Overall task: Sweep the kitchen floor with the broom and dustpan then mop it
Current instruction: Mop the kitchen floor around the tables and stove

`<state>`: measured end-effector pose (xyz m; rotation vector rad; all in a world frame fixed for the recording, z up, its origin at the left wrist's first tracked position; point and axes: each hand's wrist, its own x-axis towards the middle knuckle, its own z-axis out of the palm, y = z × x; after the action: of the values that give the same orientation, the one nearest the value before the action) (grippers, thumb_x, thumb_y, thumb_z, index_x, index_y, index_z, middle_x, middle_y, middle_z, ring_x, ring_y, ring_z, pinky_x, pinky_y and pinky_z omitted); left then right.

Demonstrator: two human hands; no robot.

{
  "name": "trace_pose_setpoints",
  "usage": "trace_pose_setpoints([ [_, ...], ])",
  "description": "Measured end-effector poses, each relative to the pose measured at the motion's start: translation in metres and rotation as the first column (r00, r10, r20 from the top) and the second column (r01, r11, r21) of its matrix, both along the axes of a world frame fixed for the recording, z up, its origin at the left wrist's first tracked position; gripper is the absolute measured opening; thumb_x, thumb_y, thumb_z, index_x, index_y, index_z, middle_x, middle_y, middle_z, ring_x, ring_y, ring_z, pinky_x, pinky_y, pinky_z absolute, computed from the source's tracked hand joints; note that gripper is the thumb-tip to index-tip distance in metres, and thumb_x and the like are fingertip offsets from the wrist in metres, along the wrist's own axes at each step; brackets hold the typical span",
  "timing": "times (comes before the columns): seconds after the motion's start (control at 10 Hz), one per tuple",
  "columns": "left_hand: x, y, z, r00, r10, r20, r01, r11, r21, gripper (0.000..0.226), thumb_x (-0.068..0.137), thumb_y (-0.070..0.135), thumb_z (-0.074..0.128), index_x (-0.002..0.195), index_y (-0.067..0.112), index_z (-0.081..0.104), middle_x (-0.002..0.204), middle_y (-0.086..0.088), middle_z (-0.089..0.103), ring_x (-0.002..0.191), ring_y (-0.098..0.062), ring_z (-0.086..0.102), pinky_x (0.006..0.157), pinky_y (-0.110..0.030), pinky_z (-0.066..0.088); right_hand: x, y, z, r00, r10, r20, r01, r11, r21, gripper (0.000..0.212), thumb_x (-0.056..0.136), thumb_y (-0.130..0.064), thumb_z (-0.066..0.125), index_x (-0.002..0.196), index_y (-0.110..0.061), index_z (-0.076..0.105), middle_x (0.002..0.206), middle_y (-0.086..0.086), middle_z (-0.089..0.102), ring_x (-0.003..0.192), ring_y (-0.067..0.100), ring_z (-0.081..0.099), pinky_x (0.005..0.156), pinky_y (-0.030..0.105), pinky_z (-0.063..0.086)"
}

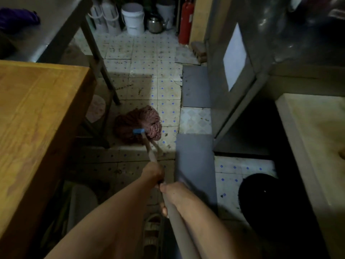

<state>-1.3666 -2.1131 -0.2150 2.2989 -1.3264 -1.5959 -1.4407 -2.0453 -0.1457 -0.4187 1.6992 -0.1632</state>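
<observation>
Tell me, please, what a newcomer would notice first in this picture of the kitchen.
First, the reddish mop head on the spotted tile floor at centre, beside the wooden table. Both hands grip the mop handle: the left hand further down it, the right hand nearer the body. At the far wall stand white buckets and a red fire extinguisher.

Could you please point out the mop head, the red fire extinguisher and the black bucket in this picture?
mop head (139, 124), head view, on the middle of the reddish strands.
red fire extinguisher (185, 23), head view, on the middle of its red body.
black bucket (259, 200), head view, on its dark inside.
</observation>
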Motion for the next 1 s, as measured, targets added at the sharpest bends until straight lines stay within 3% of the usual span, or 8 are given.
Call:
trace_pose_setpoints([
  [0.1, -0.019, 0.036, 0.007, 0.998, -0.05, 0.032, 0.05, 0.999, 0.02, 0.036, 0.097, 0.016, 0.046, 0.124, -0.007, 0.053, 0.127, -0.021, 0.057, 0.116, -0.032, 0.057, 0.094, -0.035, 0.048, -0.015, 0.038, 0.007, 1.0, 0.005, 0.002, -0.005, 1.0, 0.008, 0.027, 0.098, -0.034, 0.049, 0.114, -0.015, 0.058, 0.074, 0.005, 0.052, 0.056, 0.014, 0.05, 0.042, 0.021, 0.044],
  [0.2, -0.039, 0.067, 0.013, 0.993, -0.093, 0.077, 0.09, 0.995, 0.036, 0.036, 0.095, 0.017, 0.051, 0.122, -0.006, 0.053, 0.126, -0.02, 0.057, 0.114, -0.03, 0.058, 0.092, -0.031, 0.048, -0.029, 0.069, 0.002, 1.0, 0.005, -0.01, -0.005, 1.0, -0.008, 0.034, 0.097, -0.038, 0.049, 0.116, -0.012, 0.058, 0.082, 0.006, 0.058, 0.067, 0.019, 0.058, 0.068, 0.03, 0.055],
  [0.3, -0.058, 0.091, 0.017, 0.992, -0.122, 0.037, 0.12, 0.992, 0.045, 0.034, 0.096, 0.015, 0.047, 0.123, -0.006, 0.053, 0.125, -0.019, 0.058, 0.114, -0.029, 0.058, 0.089, -0.029, 0.049, -0.046, 0.094, -0.001, 0.997, -0.051, -0.05, 0.054, 0.998, 0.041, 0.037, 0.095, -0.036, 0.053, 0.12, -0.008, 0.055, 0.074, 0.009, 0.058, 0.05, 0.017, 0.058, 0.047, 0.023, 0.051],
  [0.4, -0.072, 0.099, 0.015, 0.992, -0.125, -0.022, 0.125, 0.992, 0.024, 0.036, 0.096, 0.015, 0.045, 0.125, -0.004, 0.053, 0.125, -0.019, 0.058, 0.114, -0.031, 0.058, 0.09, -0.033, 0.051, -0.058, 0.103, -0.001, 0.994, -0.094, -0.058, 0.096, 0.995, 0.038, 0.037, 0.096, -0.034, 0.053, 0.12, -0.006, 0.054, 0.071, 0.011, 0.053, 0.033, 0.016, 0.05, 0.032, 0.013, 0.036],
  [0.5, -0.073, 0.087, 0.013, 0.995, -0.103, 0.014, 0.102, 0.994, 0.043, 0.035, 0.095, 0.017, 0.048, 0.122, -0.005, 0.054, 0.125, -0.019, 0.058, 0.113, -0.029, 0.058, 0.089, -0.03, 0.049, -0.06, 0.089, 0.001, 0.99, -0.112, -0.085, 0.115, 0.993, 0.037, 0.033, 0.096, -0.033, 0.053, 0.12, -0.01, 0.053, 0.075, 0.01, 0.055, 0.046, 0.017, 0.052, 0.031, 0.013, 0.036],
  [0.8, -0.071, -0.018, -0.001, 0.994, -0.1, 0.032, 0.101, 0.995, -0.022, 0.039, 0.096, 0.021, 0.047, 0.123, -0.006, 0.055, 0.128, -0.02, 0.056, 0.117, -0.031, 0.055, 0.092, -0.032, 0.045, -0.062, -0.013, -0.002, 0.991, -0.126, -0.046, 0.125, 0.992, -0.019, 0.028, 0.096, -0.033, 0.054, 0.112, -0.009, 0.054, 0.07, 0.006, 0.054, 0.05, 0.014, 0.052, 0.034, 0.017, 0.039],
  [0.9, -0.069, -0.065, -0.004, 0.998, -0.062, -0.034, 0.06, 0.997, -0.05, 0.036, 0.097, 0.013, 0.046, 0.125, -0.006, 0.054, 0.127, -0.022, 0.057, 0.115, -0.032, 0.057, 0.087, -0.031, 0.048, -0.056, -0.06, -0.016, 0.992, -0.119, -0.042, 0.117, 0.992, -0.049, 0.039, 0.095, -0.033, 0.054, 0.125, -0.008, 0.05, 0.073, 0.01, 0.056, 0.039, 0.016, 0.051, 0.032, 0.014, 0.037],
  [1.0, -0.068, -0.112, -0.006, 0.997, -0.077, -0.007, 0.076, 0.995, -0.071, 0.035, 0.097, 0.013, 0.045, 0.125, -0.007, 0.054, 0.126, -0.021, 0.058, 0.116, -0.031, 0.057, 0.089, -0.031, 0.047, -0.056, -0.112, -0.029, 0.991, -0.122, -0.052, 0.119, 0.991, -0.053, 0.039, 0.095, -0.034, 0.054, 0.123, -0.007, 0.053, 0.078, 0.011, 0.057, 0.037, 0.018, 0.051, 0.033, 0.015, 0.038],
])
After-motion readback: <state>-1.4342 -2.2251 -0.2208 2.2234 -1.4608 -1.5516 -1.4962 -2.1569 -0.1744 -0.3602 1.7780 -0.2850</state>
